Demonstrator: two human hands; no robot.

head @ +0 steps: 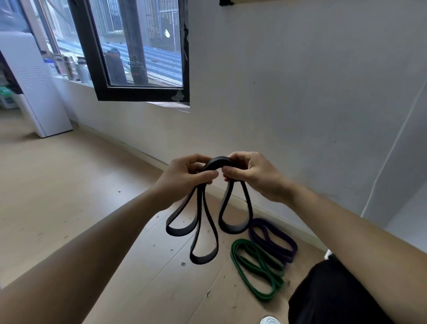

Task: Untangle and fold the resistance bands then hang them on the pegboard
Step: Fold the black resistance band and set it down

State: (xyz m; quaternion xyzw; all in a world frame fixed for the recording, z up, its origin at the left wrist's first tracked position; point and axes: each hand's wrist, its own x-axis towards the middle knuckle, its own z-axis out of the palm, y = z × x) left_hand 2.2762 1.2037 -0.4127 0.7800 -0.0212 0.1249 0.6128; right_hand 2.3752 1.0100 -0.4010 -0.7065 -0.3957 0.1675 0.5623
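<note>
I hold a black resistance band [204, 233] up in front of me with both hands. My left hand [184, 173] and my right hand [250, 172] pinch its top bend close together, thumbs nearly touching. Three black loops hang down from my fingers, two under the left hand and one under the right. On the wooden floor below lie a folded green band [256, 269] and a folded purple band [272, 239], side by side near the wall. A dark bracket and a strip of board [227, 2] show at the top edge of the wall; I cannot tell if that is the pegboard.
A white wall [300, 92] stands right ahead, with a black-framed window [129, 50] to the left. A white appliance [34, 87] stands at far left. My dark trouser leg [323, 293] and a white shoe [270, 320] are at lower right. Small debris dots the floor.
</note>
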